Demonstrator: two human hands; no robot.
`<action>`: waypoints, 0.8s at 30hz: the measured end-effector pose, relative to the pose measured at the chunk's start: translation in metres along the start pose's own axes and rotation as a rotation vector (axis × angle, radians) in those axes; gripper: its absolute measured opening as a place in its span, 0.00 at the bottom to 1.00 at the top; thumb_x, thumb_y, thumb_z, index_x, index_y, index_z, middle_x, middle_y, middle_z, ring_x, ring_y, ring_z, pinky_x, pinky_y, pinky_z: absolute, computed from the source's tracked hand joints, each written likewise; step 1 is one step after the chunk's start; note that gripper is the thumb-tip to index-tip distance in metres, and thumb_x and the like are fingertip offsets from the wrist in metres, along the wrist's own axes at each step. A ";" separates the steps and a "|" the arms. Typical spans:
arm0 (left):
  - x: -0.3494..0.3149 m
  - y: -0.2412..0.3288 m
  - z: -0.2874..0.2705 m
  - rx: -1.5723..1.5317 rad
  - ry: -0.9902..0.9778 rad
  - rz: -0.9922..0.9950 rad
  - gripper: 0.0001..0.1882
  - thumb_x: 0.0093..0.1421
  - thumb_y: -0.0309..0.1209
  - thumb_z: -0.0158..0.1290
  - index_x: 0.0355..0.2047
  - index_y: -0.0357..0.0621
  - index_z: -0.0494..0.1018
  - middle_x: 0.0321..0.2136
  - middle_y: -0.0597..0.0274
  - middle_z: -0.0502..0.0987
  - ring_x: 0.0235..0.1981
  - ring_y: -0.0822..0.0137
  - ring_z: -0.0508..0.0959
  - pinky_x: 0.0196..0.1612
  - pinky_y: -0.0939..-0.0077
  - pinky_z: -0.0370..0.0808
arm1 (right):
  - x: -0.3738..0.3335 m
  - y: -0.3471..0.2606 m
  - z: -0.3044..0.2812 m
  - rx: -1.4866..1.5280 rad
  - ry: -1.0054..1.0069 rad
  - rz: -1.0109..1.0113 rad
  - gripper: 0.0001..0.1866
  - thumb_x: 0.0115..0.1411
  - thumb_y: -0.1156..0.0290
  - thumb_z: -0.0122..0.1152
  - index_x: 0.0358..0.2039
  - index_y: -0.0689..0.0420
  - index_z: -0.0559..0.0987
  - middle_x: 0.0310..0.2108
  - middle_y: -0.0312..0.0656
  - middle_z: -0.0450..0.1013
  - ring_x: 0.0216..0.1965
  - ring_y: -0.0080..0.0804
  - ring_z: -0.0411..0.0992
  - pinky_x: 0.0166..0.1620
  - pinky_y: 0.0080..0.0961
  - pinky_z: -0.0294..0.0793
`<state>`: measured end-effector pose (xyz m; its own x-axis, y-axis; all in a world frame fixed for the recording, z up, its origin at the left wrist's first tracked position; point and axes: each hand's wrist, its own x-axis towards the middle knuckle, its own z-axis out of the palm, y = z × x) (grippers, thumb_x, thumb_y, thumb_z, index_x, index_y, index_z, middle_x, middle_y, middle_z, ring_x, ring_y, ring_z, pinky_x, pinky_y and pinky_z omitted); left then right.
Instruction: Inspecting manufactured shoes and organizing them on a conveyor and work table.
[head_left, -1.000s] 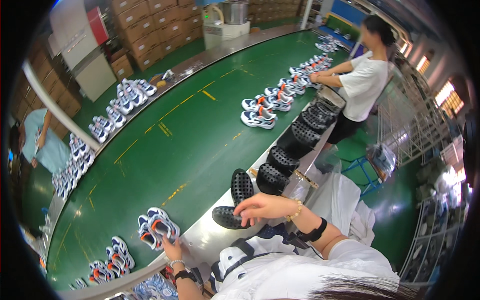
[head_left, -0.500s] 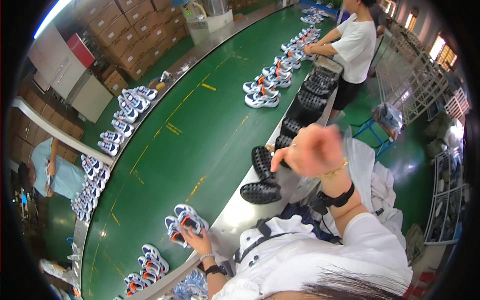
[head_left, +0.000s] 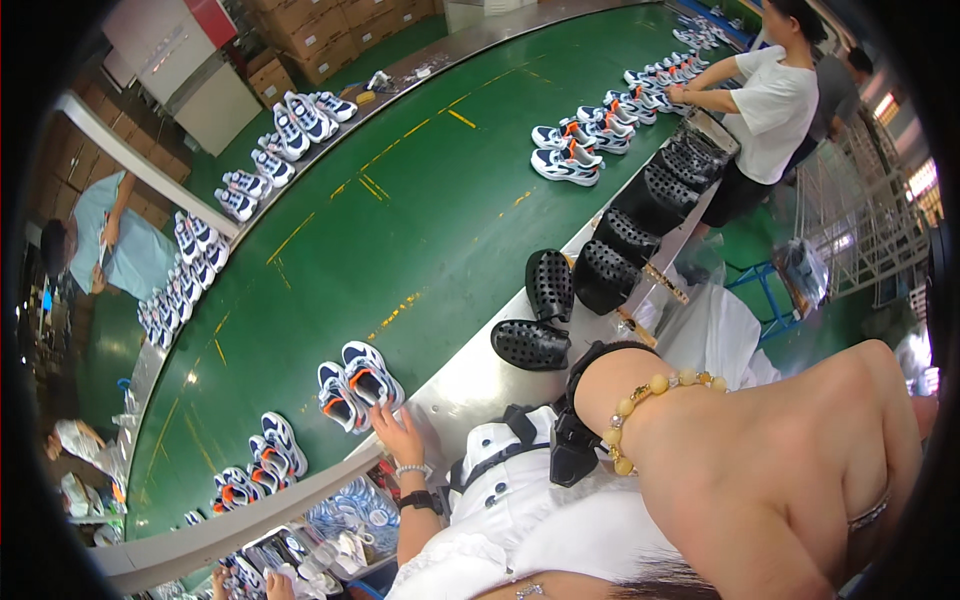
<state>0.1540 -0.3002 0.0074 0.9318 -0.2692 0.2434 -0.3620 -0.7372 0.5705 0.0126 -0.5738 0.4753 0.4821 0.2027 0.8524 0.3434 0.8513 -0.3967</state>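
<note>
Fingertips: left hand (head_left: 399,437) at one heel (pinching or not, I cannot tell); I'd touch lightly, keeping both soles flat;
Right hand (head_left: 775,465): looms large in my view; fingers mostly hidden, so its grip I cannot tell;
Shoes (head_left: 362,379): upright pair on the green belt (head_left: 440,255), beside its near edge; white and navy, orange inside.

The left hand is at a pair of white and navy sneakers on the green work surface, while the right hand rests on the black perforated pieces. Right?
Not quite: the head view shows the right hand raised close to the camera, off the black perforated pieces. The rest stands.
</note>
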 end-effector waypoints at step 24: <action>0.021 0.001 -0.005 0.303 0.078 -0.482 0.48 0.41 0.39 0.65 0.62 0.53 0.54 0.65 0.44 0.37 0.63 0.30 0.42 0.60 0.36 0.48 | -0.006 0.022 -0.019 0.100 -0.053 0.050 0.31 0.68 0.62 0.30 0.11 0.65 0.68 0.12 0.43 0.61 0.14 0.36 0.63 0.25 0.41 0.70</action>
<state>0.1733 -0.3036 0.0167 0.9809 0.1795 0.0749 0.1378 -0.9131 0.3838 0.0326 -0.5658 0.4545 0.4521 0.2692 0.8504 0.2370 0.8828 -0.4055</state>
